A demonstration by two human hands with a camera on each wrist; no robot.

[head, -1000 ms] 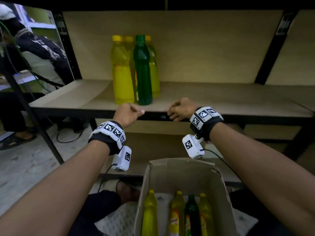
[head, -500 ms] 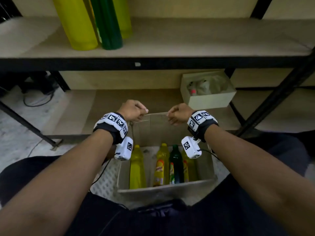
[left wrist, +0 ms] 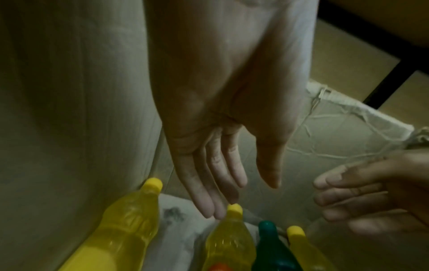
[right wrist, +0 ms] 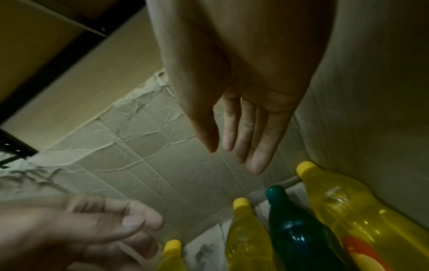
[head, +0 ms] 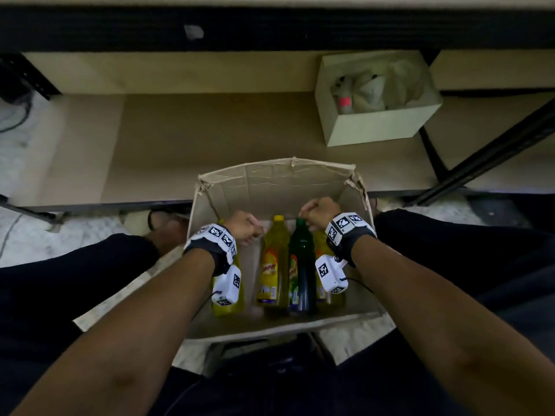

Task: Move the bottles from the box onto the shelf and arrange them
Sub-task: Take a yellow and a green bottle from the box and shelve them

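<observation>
An open cardboard box (head: 279, 181) stands on the floor between my knees. Several bottles stand upright in it: a yellow one (left wrist: 130, 220) at the left wall, a labelled yellow one (head: 271, 265), a dark green one (head: 301, 265) and a yellow one (right wrist: 348, 210) at the right wall. My left hand (head: 249, 232) hovers open over the labelled yellow bottle's cap (left wrist: 234, 208), fingertips just beside it. My right hand (head: 312, 214) hangs open above the green cap (right wrist: 276, 191) and holds nothing. The upper shelf's top is out of view.
The upper shelf's black front edge (head: 270, 28) runs across the top. Behind the box lies the lower shelf board (head: 210, 139), with a small carton of crumpled bags (head: 381, 127) at the right. A black diagonal brace (head: 486, 151) crosses the right side.
My view has tipped down from the shelf to the box. Both hands have dropped from the shelf's front edge into the box, to just above the bottle caps.
</observation>
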